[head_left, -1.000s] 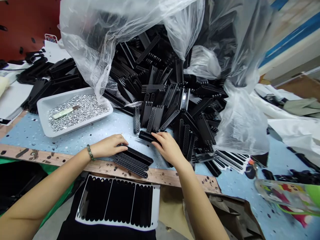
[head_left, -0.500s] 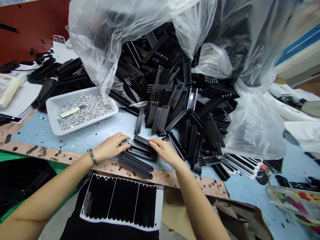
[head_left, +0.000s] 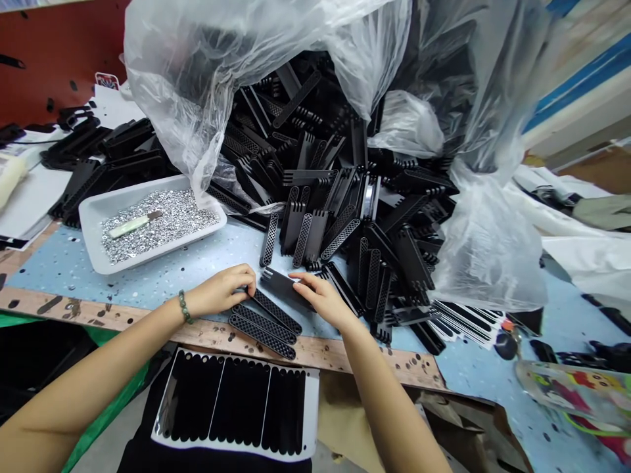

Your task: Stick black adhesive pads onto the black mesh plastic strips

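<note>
My left hand (head_left: 231, 290) is closed, its thumb and fingertips at the upper end of a black plastic piece with a lattice-textured face (head_left: 279, 311). Two similar lattice-faced pieces (head_left: 262, 334) lie side by side just below, near the table's front edge. My right hand (head_left: 319, 297) has its fingers on a black plastic piece with prongs at one end (head_left: 282, 284), which is tilted, its smooth side showing. The fingers partly cover its right end. On my lap rests a white-backed sheet of black rounded strips (head_left: 241, 397).
A white tray (head_left: 152, 254) of small metal bits, with a green-handled knife (head_left: 133, 225) on top, stands at left. A large heap of black pronged pieces (head_left: 315, 197) spills from a clear plastic bag (head_left: 167, 85). More strip sheets (head_left: 468, 322) lie at right.
The piece by my left hand now lies lattice face up beside the other two. The piece under my right hand has turned from lattice face to smooth side. The view has shifted slightly.
</note>
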A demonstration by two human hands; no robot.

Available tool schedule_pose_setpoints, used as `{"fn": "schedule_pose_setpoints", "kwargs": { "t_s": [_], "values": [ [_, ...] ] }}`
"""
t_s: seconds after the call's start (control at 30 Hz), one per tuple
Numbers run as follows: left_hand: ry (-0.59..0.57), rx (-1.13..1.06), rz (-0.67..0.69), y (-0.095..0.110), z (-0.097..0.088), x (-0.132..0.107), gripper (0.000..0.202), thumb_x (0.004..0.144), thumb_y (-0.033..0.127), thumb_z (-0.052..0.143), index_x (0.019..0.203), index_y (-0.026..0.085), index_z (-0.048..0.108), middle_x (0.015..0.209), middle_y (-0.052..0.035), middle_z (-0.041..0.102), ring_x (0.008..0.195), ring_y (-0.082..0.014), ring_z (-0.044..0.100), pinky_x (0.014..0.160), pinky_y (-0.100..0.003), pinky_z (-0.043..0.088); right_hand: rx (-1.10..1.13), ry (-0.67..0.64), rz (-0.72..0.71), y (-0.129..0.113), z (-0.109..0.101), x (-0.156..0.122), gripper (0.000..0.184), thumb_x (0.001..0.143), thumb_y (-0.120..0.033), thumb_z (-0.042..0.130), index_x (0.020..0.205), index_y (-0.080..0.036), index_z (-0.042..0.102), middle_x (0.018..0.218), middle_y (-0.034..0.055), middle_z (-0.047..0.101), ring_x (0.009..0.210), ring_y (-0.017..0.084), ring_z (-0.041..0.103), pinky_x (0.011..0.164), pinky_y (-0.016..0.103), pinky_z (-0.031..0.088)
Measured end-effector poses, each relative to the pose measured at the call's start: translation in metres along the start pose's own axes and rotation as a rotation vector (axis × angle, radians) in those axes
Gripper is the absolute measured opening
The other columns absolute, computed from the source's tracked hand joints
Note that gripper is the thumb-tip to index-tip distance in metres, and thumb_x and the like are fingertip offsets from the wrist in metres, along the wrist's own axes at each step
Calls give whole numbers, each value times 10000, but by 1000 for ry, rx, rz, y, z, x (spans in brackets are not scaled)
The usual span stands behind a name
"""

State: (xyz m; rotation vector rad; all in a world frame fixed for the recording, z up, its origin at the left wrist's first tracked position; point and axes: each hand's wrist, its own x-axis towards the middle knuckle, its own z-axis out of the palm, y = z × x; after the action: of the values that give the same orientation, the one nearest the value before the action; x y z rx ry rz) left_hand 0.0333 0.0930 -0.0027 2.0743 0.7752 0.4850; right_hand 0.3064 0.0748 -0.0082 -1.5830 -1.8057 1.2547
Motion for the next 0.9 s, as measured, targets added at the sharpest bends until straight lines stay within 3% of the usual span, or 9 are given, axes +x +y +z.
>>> {"fn": "schedule_pose_setpoints", "kwargs": {
  "t_s": [0.1, 0.2, 0.3, 0.43, 0.57, 0.63, 0.7, 0.77, 0.9],
  "values": [
    [-51, -48, 26, -2, -7, -6, 163, 861, 117, 467, 870, 201, 606, 1030, -41, 567, 1013, -182, 552, 944, -362, 446, 190, -72, 133, -2, 6, 5, 290, 863, -406, 490, 970, -195, 657, 782, 25, 677, 696, 175, 633, 605, 303, 516],
    [44, -43, -2, -1, -10, -4, 235, 883, 169, 482, 1088, 232, 576, 1203, -65, 543, 1155, -207, 508, 997, -399, 429, 263, -146, 222, -6, 13, 8, 264, 850, -398, 491, 874, -180, 637, 635, 11, 641, 544, 159, 604, 491, 279, 493],
    [37, -19, 3, -2, -6, 6, 334, 902, 252, 525, 1236, 240, 527, 1303, -90, 517, 1216, -226, 484, 997, -398, 433, 200, -160, 193, -11, 15, 11, 232, 821, -389, 542, 801, -178, 638, 635, 12, 656, 574, 158, 621, 535, 277, 503],
    [-78, -42, 7, -7, -1, 17, 215, 936, 276, 489, 1081, 213, 634, 1053, -55, 652, 1017, -194, 596, 944, -363, 452, 44, -51, 134, -23, 13, 19, 196, 797, -374, 593, 730, -194, 634, 673, 13, 655, 663, 172, 620, 658, 304, 493],
    [-103, -42, -55, -7, -1, 23, 223, 942, 283, 474, 1026, 198, 662, 1014, -50, 671, 965, -189, 614, 911, -342, 460, -277, 294, 12, -44, 25, 42, 382, 823, -473, 578, 1075, -188, 600, 953, 86, 683, 851, 237, 648, 803, 385, 487],
    [-119, -34, -72, -5, -1, 23, 232, 945, 277, 462, 1007, 186, 666, 1010, -52, 673, 942, -187, 621, 903, -339, 465, -440, 351, -27, -53, 36, 56, 597, 783, -471, 634, 1270, -158, 492, 1088, 142, 667, 934, 291, 655, 816, 422, 498],
    [-133, -15, -68, -3, -2, 21, 238, 951, 274, 451, 1014, 185, 662, 1013, -52, 671, 948, -188, 620, 910, -343, 466, -515, 326, -16, -56, 40, 63, 673, 796, -376, 632, 1376, -136, 388, 1137, 175, 662, 981, 317, 658, 827, 440, 506],
    [-82, 14, -68, -3, -5, 16, 238, 958, 271, 440, 1046, 189, 645, 1029, -53, 661, 976, -190, 612, 925, -352, 465, -525, 319, 9, -52, 36, 60, 622, 823, -291, 593, 1391, -145, 385, 1112, 164, 686, 983, 308, 671, 847, 439, 510],
    [267, 147, -77, -7, -11, 9, 306, 952, 277, 459, 1240, 199, 528, 1235, -106, 552, 1147, -226, 531, 1001, -412, 433, -460, 294, -58, -28, 11, 24, 423, 844, -281, 570, 1265, -241, 546, 1154, 77, 693, 960, 263, 685, 831, 408, 540]
  ]
}}
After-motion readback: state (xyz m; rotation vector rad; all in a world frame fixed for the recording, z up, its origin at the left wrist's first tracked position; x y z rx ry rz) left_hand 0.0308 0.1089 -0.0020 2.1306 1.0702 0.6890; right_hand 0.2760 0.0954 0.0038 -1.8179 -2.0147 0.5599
